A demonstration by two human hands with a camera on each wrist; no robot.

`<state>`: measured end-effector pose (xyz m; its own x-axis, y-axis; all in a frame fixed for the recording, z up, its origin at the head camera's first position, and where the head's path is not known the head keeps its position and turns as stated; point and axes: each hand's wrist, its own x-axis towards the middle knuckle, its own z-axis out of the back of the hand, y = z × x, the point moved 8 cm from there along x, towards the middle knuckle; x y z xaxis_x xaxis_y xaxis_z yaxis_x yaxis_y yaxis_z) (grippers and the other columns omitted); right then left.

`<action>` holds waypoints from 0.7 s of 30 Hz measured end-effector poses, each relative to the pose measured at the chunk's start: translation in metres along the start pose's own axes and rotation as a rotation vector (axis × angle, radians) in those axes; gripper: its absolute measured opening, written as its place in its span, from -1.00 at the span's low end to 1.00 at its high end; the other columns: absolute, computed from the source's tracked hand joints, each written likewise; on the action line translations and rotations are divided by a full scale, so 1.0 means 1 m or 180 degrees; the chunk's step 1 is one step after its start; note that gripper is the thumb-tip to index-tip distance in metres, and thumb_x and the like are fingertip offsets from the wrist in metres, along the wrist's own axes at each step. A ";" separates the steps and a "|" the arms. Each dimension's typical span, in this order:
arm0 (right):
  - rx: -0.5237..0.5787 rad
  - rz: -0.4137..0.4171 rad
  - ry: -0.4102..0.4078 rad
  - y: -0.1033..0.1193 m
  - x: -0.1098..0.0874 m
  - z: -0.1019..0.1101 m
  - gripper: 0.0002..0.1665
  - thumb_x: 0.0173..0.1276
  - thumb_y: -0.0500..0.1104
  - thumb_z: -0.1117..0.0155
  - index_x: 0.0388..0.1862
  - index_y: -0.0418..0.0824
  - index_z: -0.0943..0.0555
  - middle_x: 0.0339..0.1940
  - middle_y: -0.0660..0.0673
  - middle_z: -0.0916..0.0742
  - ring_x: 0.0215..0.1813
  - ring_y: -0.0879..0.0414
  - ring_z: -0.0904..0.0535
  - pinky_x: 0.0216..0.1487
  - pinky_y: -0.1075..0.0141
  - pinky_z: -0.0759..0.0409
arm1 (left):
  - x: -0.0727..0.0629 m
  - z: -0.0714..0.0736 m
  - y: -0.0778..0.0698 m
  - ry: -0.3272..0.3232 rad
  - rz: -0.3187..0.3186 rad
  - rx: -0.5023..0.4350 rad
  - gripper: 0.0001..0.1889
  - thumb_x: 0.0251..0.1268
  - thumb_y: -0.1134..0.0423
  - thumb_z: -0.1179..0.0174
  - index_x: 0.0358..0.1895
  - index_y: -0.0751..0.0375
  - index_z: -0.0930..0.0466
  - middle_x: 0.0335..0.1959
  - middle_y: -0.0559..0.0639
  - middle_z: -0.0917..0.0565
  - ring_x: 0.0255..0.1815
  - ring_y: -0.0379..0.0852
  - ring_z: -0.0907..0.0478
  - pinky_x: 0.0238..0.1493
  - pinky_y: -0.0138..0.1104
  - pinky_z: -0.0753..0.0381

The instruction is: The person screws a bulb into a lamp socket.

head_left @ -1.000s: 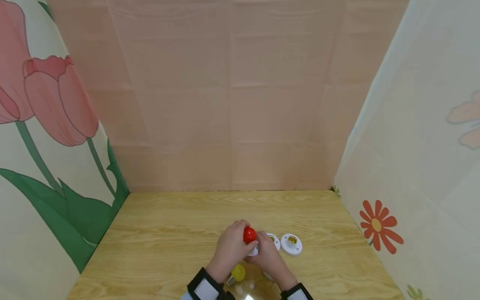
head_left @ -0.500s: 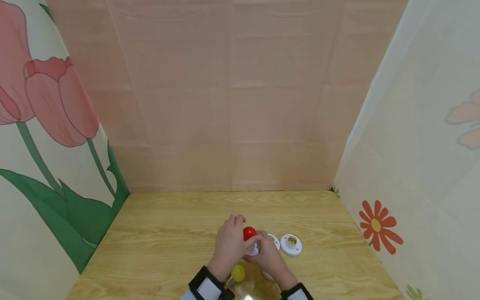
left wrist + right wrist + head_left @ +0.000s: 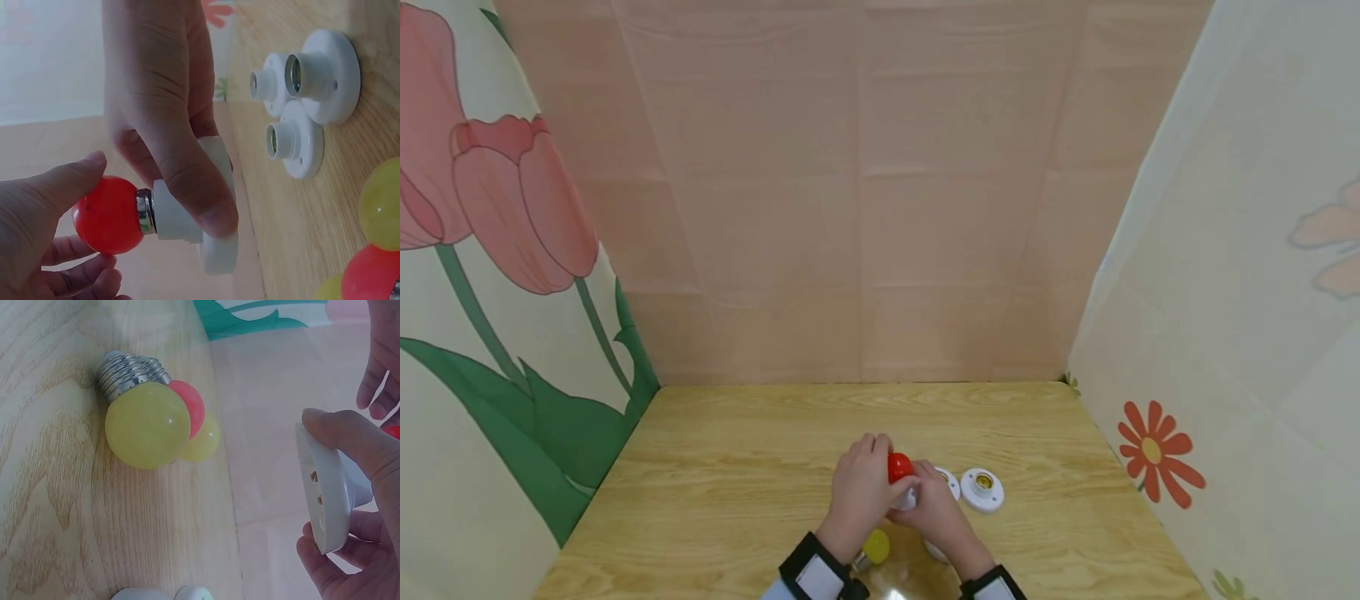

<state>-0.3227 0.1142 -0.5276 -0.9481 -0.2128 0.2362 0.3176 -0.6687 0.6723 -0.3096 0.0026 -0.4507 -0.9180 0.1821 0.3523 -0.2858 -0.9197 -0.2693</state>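
My left hand (image 3: 867, 492) has its thumb and fingers round a red light bulb (image 3: 109, 215). The bulb's metal cap sits in the mouth of a white lamp holder (image 3: 217, 253), with some of the thread still showing. My right hand (image 3: 936, 507) grips this holder by its round base, thumb on one side and fingers on the other. In the right wrist view, the flat underside of the lamp holder (image 3: 317, 494) faces the camera, tilted up off the table. The left hand is mostly cut off there.
Several white lamp holders, one of them this holder (image 3: 982, 490), stand on the wooden table (image 3: 737, 467) to the right. Near my wrists lie a yellow bulb (image 3: 147, 425), a red bulb (image 3: 189, 406) and another yellow bulb (image 3: 203, 440). Printed cloth walls surround the table.
The left fingers lift and spread beside the red bulb, then come back in slightly, with the thumb shifting across it. The right hand and lamp holder stay nearly in place.
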 end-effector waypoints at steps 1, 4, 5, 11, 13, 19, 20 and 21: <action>0.0000 -0.0029 0.0017 -0.001 0.000 0.000 -0.21 -0.15 -0.01 -0.64 0.07 -0.27 -0.55 -0.08 -0.11 -0.64 -0.05 0.04 -0.60 0.04 0.02 -0.58 | 0.000 0.000 0.000 0.0025 0.0010 -0.0037 -0.38 -0.10 -0.32 -0.39 -0.13 0.09 -0.53 -0.29 -0.03 -0.57 -0.29 -0.15 -0.52 -0.20 -0.28 -0.63; 0.0004 -0.0056 0.0034 -0.001 0.000 0.000 -0.20 -0.15 0.00 -0.64 0.08 -0.28 -0.54 -0.07 -0.12 -0.64 -0.04 0.02 -0.60 0.06 0.00 -0.57 | 0.000 -0.001 -0.001 0.0120 0.0027 -0.0184 -0.44 -0.07 -0.21 -0.44 -0.10 0.10 -0.55 -0.25 -0.02 -0.57 -0.25 -0.14 -0.53 -0.18 -0.26 -0.63; 0.0002 -0.0059 0.0031 -0.001 -0.001 0.000 -0.20 -0.15 0.01 -0.63 0.08 -0.28 -0.54 -0.07 -0.13 -0.64 -0.03 0.01 -0.60 0.07 0.00 -0.56 | 0.000 -0.002 -0.001 0.0158 0.0038 -0.0249 -0.45 -0.06 -0.17 -0.45 -0.09 0.10 -0.56 -0.24 -0.02 -0.57 -0.23 -0.13 -0.53 -0.17 -0.25 -0.64; -0.0103 0.0050 -0.0037 0.002 -0.003 0.001 -0.18 -0.15 0.04 -0.63 0.08 -0.29 -0.54 -0.07 -0.13 -0.64 -0.03 0.01 -0.59 0.03 0.02 -0.57 | 0.000 0.001 -0.002 0.0280 -0.0019 -0.0571 -0.53 -0.05 0.05 -0.51 -0.05 0.13 -0.63 -0.20 0.01 -0.59 -0.20 -0.08 -0.57 -0.16 -0.19 -0.66; -0.0106 0.0048 -0.0037 0.002 -0.004 0.001 -0.18 -0.14 0.05 -0.63 0.09 -0.28 -0.54 -0.06 -0.13 -0.64 -0.02 0.01 -0.58 0.03 0.03 -0.57 | 0.000 0.002 -0.002 0.0299 -0.0050 -0.0626 -0.54 -0.05 0.08 -0.51 -0.04 0.13 -0.64 -0.21 0.01 -0.59 -0.21 -0.07 -0.58 -0.16 -0.19 -0.67; -0.0050 -0.0048 0.0040 -0.002 -0.003 -0.001 -0.16 -0.11 0.06 -0.62 0.13 -0.27 -0.52 -0.02 -0.14 -0.63 0.02 0.00 -0.57 0.08 0.01 -0.56 | 0.000 0.003 -0.002 0.0344 -0.0040 -0.0724 -0.56 -0.05 0.10 -0.51 -0.07 0.13 -0.62 -0.22 0.02 -0.61 -0.23 -0.07 -0.59 -0.21 -0.20 -0.67; -0.0047 -0.0043 0.0040 -0.002 -0.003 -0.001 -0.16 -0.11 0.06 -0.62 0.13 -0.27 -0.52 -0.02 -0.14 -0.63 0.02 0.00 -0.57 0.08 0.01 -0.56 | 0.000 0.003 -0.002 0.0351 -0.0025 -0.0736 -0.57 -0.05 0.10 -0.51 -0.09 0.13 -0.62 -0.23 0.01 -0.62 -0.24 -0.08 -0.59 -0.23 -0.21 -0.67; -0.0038 -0.0041 0.0044 -0.002 -0.003 -0.001 -0.16 -0.11 0.06 -0.62 0.13 -0.27 -0.52 -0.02 -0.14 -0.63 0.02 0.00 -0.57 0.08 0.01 -0.56 | 0.000 0.003 -0.002 0.0366 -0.0012 -0.0748 -0.58 -0.05 0.11 -0.51 -0.10 0.13 -0.61 -0.25 0.00 -0.63 -0.26 -0.09 -0.59 -0.24 -0.22 -0.66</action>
<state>-0.3208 0.1152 -0.5308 -0.9523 -0.2138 0.2178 0.3051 -0.6800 0.6667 -0.3082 0.0033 -0.4480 -0.9382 0.2362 0.2532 -0.3331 -0.8152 -0.4738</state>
